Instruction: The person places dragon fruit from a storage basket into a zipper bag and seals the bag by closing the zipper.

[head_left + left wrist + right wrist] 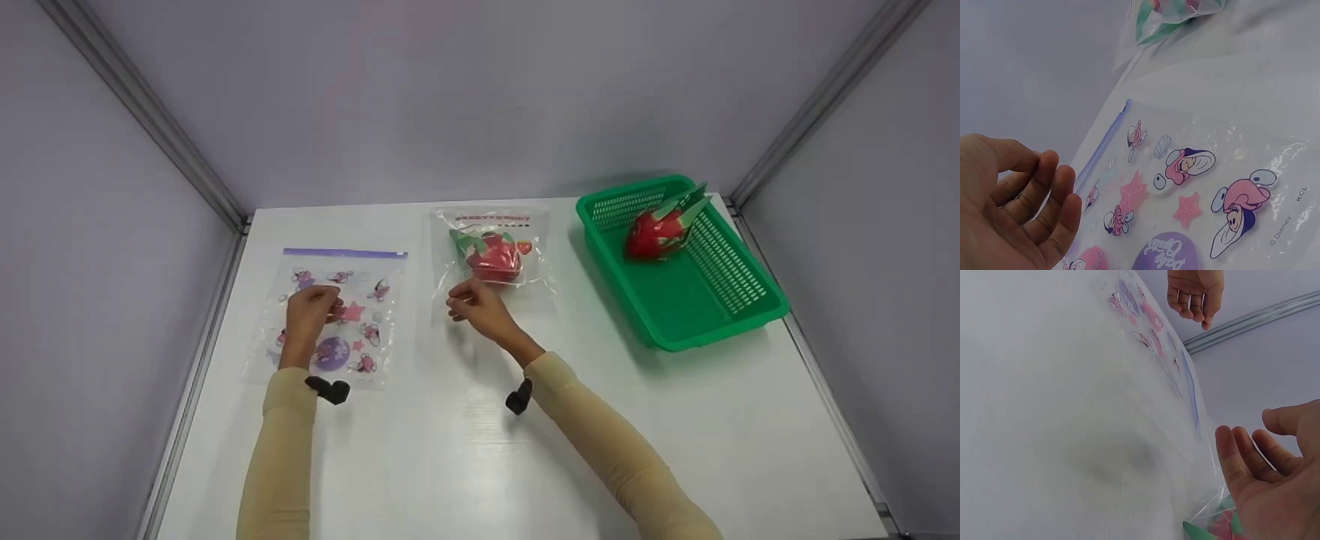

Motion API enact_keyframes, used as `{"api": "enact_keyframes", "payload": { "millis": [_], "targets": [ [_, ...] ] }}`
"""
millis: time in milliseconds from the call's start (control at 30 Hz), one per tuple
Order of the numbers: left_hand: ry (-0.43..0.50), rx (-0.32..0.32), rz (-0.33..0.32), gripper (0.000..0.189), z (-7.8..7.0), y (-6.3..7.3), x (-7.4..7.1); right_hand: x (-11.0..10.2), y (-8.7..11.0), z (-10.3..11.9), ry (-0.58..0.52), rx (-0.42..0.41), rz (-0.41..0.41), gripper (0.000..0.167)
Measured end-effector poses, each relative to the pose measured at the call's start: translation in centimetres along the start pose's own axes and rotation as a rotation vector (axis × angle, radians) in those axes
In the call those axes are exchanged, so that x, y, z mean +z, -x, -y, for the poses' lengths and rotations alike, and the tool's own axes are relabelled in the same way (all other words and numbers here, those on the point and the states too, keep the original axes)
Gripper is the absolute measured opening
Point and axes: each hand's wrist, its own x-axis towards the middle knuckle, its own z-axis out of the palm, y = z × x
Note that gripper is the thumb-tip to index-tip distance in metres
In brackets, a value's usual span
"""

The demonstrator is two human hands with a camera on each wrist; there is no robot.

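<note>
Above a clear zip bag [332, 354] with a purple top strip and pink and purple cartoon prints, my left hand [311, 311] hovers with loosely bent fingers. It holds nothing. That bag lies flat on the table. To its right is a second clear bag [491, 217] with a red dragon fruit [496, 262] inside, green leaves pointing left. My right hand [484, 309] is over this bag's lower part, just below the fruit. The thumb and fingers [1230, 455] are apart in the right wrist view, with nothing between them.
A green plastic basket [675, 300] stands at the right of the white table [465, 465], near the back wall. Another dragon fruit [651, 236] lies in its far part, leaves reaching over the rim. Pale panels enclose the back and sides.
</note>
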Motion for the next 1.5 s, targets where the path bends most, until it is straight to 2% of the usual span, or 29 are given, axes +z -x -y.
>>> {"api": "enact_keyframes", "payload": {
  "millis": [233,533,867,1033,1167,1267,1367,1500],
  "targets": [
    [-0.037,-0.035,-0.04,0.038,1.0,-0.3,-0.8,1.0,-0.1,-0.1,-0.005,0.043,0.025,0.025],
    [-0.11,-0.113,-0.08,0.038,2.0,-0.6,-1.9,2.5,-0.2,-0.6,-0.024,0.09,0.068,0.027],
    [-0.212,-0.071,-0.15,0.036,3.1,-0.9,-3.2,4.1,0.1,-0.7,-0.04,0.081,0.108,0.027],
    [-0.216,-0.076,-0.181,0.037,3.5,-0.8,-3.7,4.9,0.2,-0.8,-0.051,0.105,0.14,0.03],
    [-0.228,-0.047,-0.215,0.039,3.9,-0.8,-4.0,5.5,0.3,-0.8,-0.049,0.117,0.167,0.033],
    [-0.278,-0.019,-0.245,0.042,4.3,-0.8,-4.2,5.8,0.4,-1.0,-0.044,0.117,0.179,0.033],
    [-0.373,-0.009,-0.269,0.046,4.7,-0.9,-4.4,6.1,0.5,-1.4,-0.037,0.112,0.186,0.034],
    [-0.458,-0.075,-0.226,0.056,4.7,-0.8,-4.6,6.3,0.7,-1.7,-0.019,0.114,0.188,0.037]
  ]
}}
